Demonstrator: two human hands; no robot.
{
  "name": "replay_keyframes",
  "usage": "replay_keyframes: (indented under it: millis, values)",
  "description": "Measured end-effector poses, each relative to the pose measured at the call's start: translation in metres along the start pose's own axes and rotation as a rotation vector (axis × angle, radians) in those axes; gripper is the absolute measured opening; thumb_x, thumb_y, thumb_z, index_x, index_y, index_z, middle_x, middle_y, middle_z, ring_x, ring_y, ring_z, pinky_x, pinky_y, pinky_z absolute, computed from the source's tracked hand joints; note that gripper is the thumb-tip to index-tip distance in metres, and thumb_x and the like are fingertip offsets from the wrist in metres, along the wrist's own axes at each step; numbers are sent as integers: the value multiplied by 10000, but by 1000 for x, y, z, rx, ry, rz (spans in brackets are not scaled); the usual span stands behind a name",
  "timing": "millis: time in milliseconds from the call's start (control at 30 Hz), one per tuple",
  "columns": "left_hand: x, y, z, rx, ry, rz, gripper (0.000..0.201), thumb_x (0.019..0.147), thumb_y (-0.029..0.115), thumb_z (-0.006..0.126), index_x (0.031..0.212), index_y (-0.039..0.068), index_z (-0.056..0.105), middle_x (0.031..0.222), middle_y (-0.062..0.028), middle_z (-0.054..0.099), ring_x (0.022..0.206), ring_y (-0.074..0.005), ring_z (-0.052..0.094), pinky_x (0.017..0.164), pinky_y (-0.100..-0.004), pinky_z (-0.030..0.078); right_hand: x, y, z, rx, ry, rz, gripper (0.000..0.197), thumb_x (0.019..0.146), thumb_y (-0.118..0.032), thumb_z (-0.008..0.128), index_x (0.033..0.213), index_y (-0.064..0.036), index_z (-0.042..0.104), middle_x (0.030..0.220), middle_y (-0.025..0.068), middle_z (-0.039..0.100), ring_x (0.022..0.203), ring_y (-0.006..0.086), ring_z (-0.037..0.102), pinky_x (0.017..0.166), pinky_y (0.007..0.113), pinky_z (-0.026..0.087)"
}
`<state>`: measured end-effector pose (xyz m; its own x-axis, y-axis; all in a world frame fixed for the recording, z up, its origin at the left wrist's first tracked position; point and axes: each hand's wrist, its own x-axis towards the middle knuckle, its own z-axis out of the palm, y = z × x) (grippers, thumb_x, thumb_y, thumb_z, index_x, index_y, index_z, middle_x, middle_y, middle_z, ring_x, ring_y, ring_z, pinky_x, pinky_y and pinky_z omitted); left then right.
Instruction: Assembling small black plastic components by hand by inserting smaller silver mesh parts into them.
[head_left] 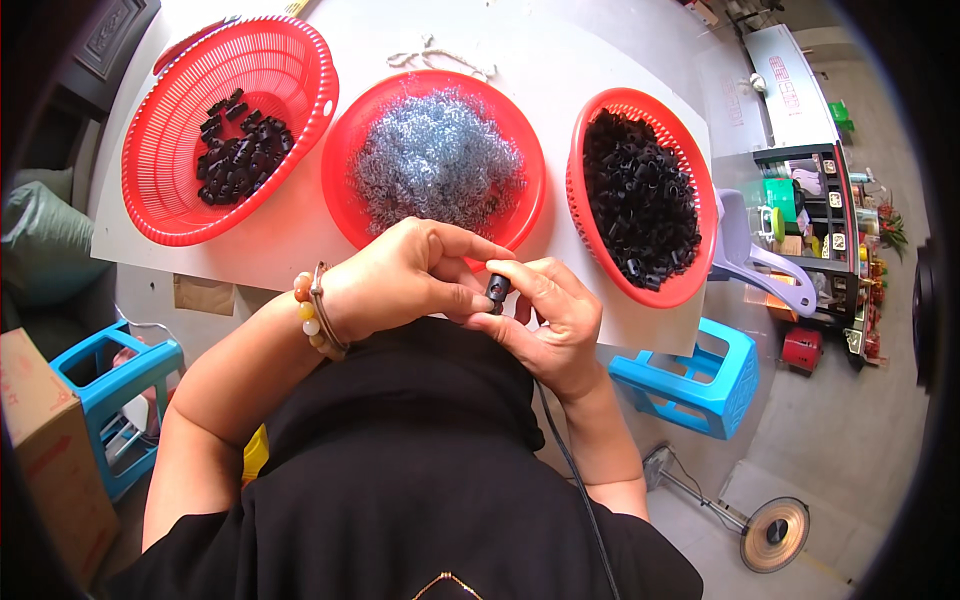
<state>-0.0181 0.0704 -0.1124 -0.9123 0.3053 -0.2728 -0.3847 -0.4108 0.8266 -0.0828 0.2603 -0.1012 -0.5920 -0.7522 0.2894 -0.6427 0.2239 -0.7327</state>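
Note:
In front of my chest, a small black plastic cord lock point(497, 290) with a round hole in its side is pinched between both hands. My left hand point(405, 280) has thumb and fingertips closed at its left side. The fingers of my right hand point(555, 320) grip it from the right, thumb below and index finger above. Just beyond, a round red basin point(336, 165) holds a heap of small metal springs point(440, 150). A red basket point(160, 140) on the left contains several black pieces point(245, 160); the red basket point(706, 205) on the right is filled with small black plastic parts point(640, 195).
All three containers stand on a white table point(270, 255), with a pale cord point(440, 57) behind the basin. A lilac plastic handle point(765, 265) juts out at right. Blue stools point(705, 390) flank me, and a cardboard box point(50, 450) is at lower left.

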Motion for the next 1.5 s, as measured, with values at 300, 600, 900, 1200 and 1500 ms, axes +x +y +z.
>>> replay_keyframes:
  millis: [300, 600, 900, 1200, 1500]
  values:
    - [2, 5, -3, -22, -20, -73, 439, 820, -41, 591, 1250, -60, 506, 833, -33, 617, 761, -70, 590, 712, -219, 498, -1, 4, 2, 192, 6, 48, 436, 654, -116, 824, 1043, -13, 656, 792, 39, 608, 568, 76, 541, 497, 220, 447]
    - [4, 4, -5, 45, -61, -10, 485, 818, -51, 589, 1289, -49, 477, 818, -33, 623, 761, -68, 592, 715, -217, 500, -2, 2, 1, 168, -6, 81, 423, 670, -99, 813, 1050, -7, 652, 800, 48, 614, 604, 84, 573, 538, 230, 478]
    - [6, -2, 0, 30, -13, -26, 465, 818, -64, 572, 1274, -55, 488, 842, -43, 620, 775, -75, 600, 732, -218, 511, -3, 6, 1, 22, 42, -66, 427, 655, -100, 812, 1038, -5, 649, 789, 66, 619, 619, 139, 613, 563, 261, 506]
    - [-4, 7, -7, -89, -131, -33, 534, 831, -38, 595, 1339, 1, 435, 998, -71, 619, 938, -110, 594, 837, -259, 497, 1, 2, -3, 57, 28, -6, 412, 646, -100, 819, 1002, 11, 645, 787, 82, 620, 620, 138, 611, 538, 258, 501]
    - [-1, -8, 7, 718, 47, 506, 716, 657, 184, 817, 1285, 43, 503, 832, -72, 589, 697, -156, 568, 623, -290, 490, 0, -4, -5, 88, 69, -36, 369, 646, -80, 820, 961, 10, 650, 733, 53, 593, 568, 100, 567, 506, 226, 463]
